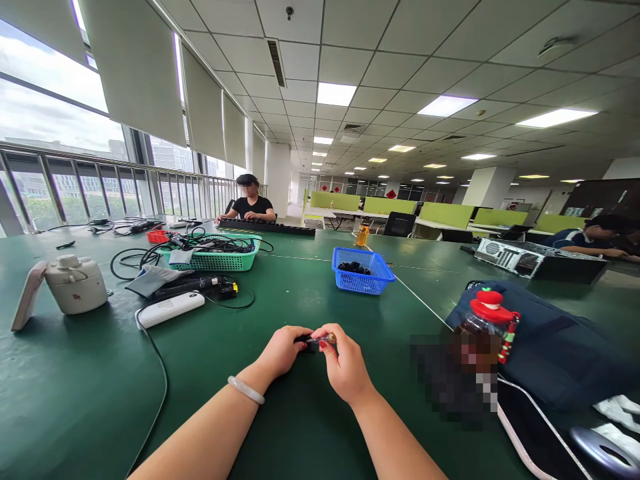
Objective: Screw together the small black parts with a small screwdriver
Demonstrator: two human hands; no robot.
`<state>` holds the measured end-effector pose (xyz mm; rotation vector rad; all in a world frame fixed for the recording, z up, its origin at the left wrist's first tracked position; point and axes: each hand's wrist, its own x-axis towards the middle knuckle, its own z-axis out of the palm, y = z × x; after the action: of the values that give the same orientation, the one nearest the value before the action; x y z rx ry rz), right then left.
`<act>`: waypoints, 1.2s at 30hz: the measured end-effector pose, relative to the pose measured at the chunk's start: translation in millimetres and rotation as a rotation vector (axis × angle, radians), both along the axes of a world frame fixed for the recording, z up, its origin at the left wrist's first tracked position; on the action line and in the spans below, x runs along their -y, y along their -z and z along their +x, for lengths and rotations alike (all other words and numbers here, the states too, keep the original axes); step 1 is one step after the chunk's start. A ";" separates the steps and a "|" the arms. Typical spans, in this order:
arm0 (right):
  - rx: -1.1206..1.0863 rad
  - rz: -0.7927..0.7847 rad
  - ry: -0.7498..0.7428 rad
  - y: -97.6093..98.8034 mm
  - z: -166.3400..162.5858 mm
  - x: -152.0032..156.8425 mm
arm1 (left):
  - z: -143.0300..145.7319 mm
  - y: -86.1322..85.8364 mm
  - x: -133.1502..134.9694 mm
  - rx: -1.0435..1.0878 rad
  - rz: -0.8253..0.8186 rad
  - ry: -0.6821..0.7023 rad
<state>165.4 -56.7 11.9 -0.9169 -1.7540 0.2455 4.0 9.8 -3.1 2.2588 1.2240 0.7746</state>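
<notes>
My left hand [283, 352], with a pale bangle on its wrist, is closed around a small black piece [311, 346] just above the green table [280, 427]. My right hand [347, 370] pinches a small slim item with a brownish-gold round end [331, 339] between thumb and fingers. Its other end meets the black piece, and the fingers hide most of both. Beyond the hands stands a blue plastic basket [364, 285] with small black parts [354, 268] in it.
Left: a green basket [220, 261] of cables, a white power strip [171, 309], a cream jug [77, 285]. Right: a red-lidded bottle [487, 327], dark cloth [555, 347], a phone [540, 427], a computer case [540, 259]. A person [249, 203] sits across; another is far right.
</notes>
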 end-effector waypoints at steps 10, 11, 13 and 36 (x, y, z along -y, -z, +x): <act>0.007 0.000 -0.010 -0.7 0.2 0.3 | 0.1 -2.0 1.6 -0.022 0.027 0.014; 0.010 0.002 -0.009 -0.8 0.2 0.5 | 0.1 -2.6 1.7 -0.029 0.035 0.021; 0.019 0.008 -0.008 -1.0 0.3 0.9 | -0.1 -3.7 1.9 -0.049 0.053 0.037; 0.506 0.145 -0.162 6.3 -30.7 10.1 | 1.3 -5.0 -6.6 -0.241 -0.012 -0.035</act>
<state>134.7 -66.8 5.6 -0.7733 -2.2839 -0.0167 5.3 16.5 1.9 2.3798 1.3736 0.5162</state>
